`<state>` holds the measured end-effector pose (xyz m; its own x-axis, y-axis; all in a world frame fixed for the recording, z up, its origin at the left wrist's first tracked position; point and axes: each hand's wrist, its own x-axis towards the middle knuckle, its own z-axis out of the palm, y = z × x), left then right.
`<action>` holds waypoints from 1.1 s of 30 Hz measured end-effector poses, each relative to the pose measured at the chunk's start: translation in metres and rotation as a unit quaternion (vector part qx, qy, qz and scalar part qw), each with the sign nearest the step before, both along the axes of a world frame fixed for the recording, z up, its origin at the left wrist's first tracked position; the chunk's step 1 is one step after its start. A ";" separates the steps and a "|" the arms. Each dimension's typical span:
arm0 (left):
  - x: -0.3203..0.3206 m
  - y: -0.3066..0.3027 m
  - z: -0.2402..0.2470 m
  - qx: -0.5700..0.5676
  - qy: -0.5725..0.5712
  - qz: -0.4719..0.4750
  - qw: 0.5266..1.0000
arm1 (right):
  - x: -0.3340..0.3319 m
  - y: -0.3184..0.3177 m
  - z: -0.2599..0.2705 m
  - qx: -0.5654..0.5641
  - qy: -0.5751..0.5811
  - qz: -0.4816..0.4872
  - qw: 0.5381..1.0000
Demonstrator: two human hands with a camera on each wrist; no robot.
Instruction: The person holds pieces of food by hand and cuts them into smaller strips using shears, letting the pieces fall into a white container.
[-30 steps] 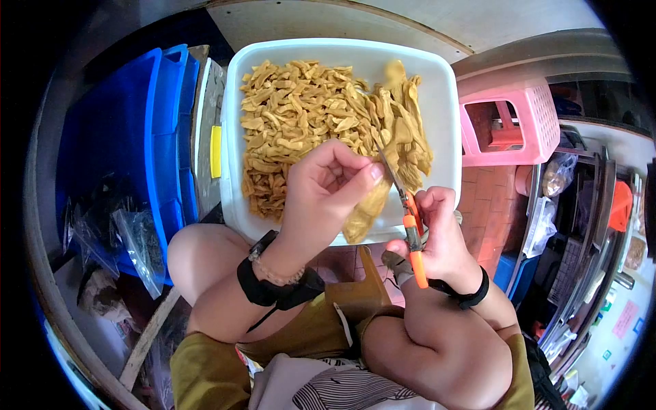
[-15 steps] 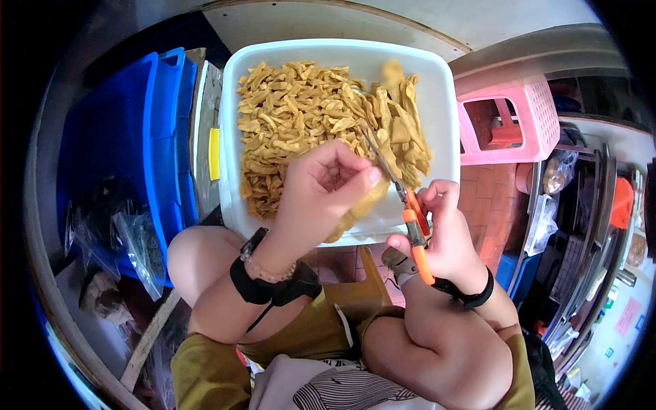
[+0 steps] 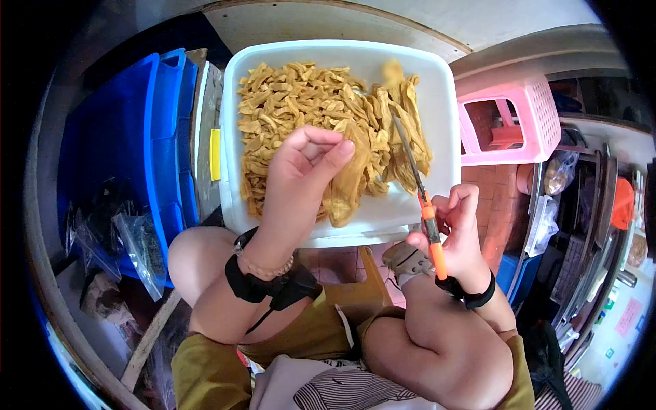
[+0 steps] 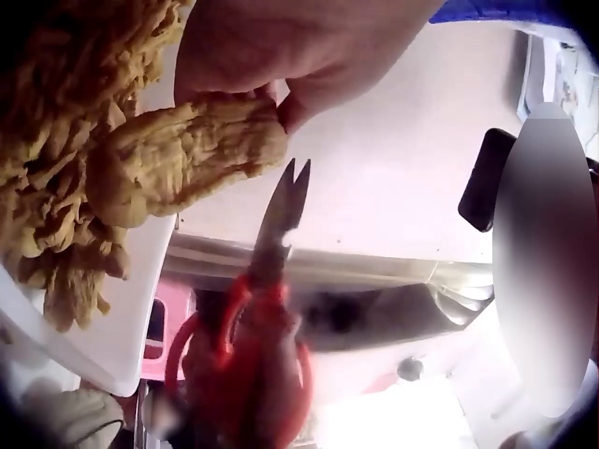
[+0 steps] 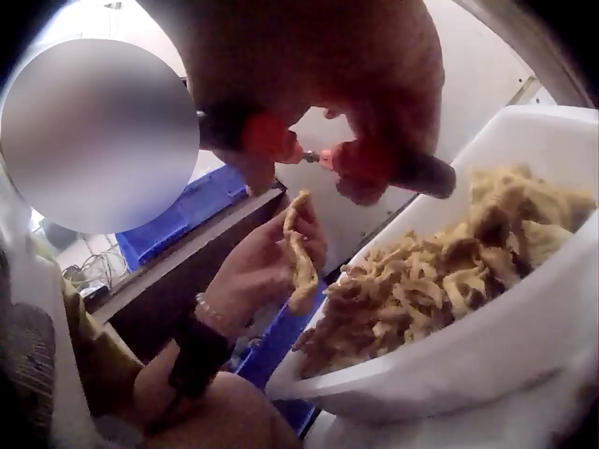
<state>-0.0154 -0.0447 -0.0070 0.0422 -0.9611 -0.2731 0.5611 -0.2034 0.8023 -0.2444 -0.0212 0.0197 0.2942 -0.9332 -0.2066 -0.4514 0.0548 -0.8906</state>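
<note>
Between thumb and forefinger the left hand (image 3: 301,178) pinches a flat, wrinkled yellow-brown piece (image 3: 347,181), which hangs over the tub; the left wrist view shows the same piece (image 4: 187,159) close up. Orange-handled scissors (image 3: 430,225) are gripped in the right hand (image 3: 459,236) at the tub's near right corner, blades pointing up and away. Their tips (image 4: 298,173) stand slightly parted in the left wrist view, apart from the piece. Short cut strips (image 3: 287,102) fill the left and middle of the white tub (image 3: 443,137); longer whole pieces (image 3: 406,130) lie on its right.
Blue crates (image 3: 123,150) stand to the left, with clear plastic bags (image 3: 140,239) on them. A pink stool (image 3: 540,123) is right of the tub, beside shelving (image 3: 581,246). The person's bent legs (image 3: 437,335) are just below the tub.
The left hand has moved up and left with the piece, which now hangs away from the blades. The right hand and scissors have shifted slightly right, and the scissors are more upright.
</note>
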 end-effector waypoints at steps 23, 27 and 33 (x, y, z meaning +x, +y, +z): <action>-0.011 0.009 -0.001 -0.058 -0.045 -0.007 0.997 | 0.016 -0.011 0.005 -0.111 0.185 0.136 0.967; -0.012 0.011 0.001 -0.040 0.001 -0.022 0.999 | 0.013 -0.012 0.001 -0.120 0.159 0.112 0.974; -0.013 0.008 -0.003 -0.035 0.081 -0.027 0.996 | 0.007 -0.008 -0.006 -0.077 0.074 0.053 0.993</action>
<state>-0.0281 -0.0366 -0.0098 -0.0494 -0.9777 -0.2043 0.6736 -0.1837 0.7159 -0.2377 -0.0289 0.0137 0.3700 -0.9223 -0.1112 -0.5733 -0.1325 -0.8086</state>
